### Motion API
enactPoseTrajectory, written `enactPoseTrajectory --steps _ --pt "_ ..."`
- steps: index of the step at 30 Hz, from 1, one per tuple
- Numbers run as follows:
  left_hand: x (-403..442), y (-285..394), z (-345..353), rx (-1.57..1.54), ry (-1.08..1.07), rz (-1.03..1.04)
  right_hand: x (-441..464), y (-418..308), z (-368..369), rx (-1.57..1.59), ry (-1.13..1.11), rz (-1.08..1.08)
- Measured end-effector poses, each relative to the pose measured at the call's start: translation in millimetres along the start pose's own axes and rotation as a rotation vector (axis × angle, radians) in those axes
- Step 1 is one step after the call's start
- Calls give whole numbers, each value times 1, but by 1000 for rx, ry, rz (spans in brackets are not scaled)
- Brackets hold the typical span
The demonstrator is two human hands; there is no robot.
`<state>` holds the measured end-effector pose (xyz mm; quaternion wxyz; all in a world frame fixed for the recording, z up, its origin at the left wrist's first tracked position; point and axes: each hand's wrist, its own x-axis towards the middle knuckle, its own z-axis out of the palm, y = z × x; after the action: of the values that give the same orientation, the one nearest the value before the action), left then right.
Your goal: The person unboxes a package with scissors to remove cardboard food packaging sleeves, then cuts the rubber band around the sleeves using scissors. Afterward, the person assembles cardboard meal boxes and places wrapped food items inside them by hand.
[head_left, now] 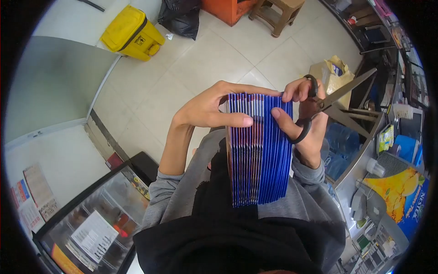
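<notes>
Upright in front of my body is a thick stack of thin blue packets (261, 164), their narrow edges turned up, some with white and dark red marks. My left hand (198, 109) closes around its left and far side, thumb lying over the top edges. At the right side my right hand (315, 130) pinches the stack between thumb and fingers. Black-handled scissors (350, 87) hang on that same hand, one loop around the fingers and the other by the thumb. Their blades are spread and point right, away from the packets.
A yellow pedal bin (133, 35) and a black bag (180, 17) stand on the tiled floor ahead, with a brown stool (277, 14) farther right. A glass-topped case (96, 228) is at left. To the right are a cluttered counter (360, 176), a water jug (340, 148) and a carton (326, 77).
</notes>
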<state>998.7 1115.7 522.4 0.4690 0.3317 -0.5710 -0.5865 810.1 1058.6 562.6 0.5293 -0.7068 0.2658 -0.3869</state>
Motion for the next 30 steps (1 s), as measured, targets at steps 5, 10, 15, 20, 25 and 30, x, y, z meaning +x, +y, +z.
enactPoseTrajectory --steps 5,10,15,20,25,30 --pt "27 4 -70 -33 -28 -16 66 22 22 -9 27 -5" --pt "35 2 -130 -33 -53 -41 110 36 51 -56 56 13" --pt "42 5 -172 27 -72 15 142 36 77 -58 110 23" --pt "84 4 -179 28 -99 -1 167 44 51 -39 143 39" --pt "104 15 -193 17 -94 -60 194 48 44 -12 124 32" --pt "140 17 -191 80 -123 -20 210 44 16 -30 142 5"
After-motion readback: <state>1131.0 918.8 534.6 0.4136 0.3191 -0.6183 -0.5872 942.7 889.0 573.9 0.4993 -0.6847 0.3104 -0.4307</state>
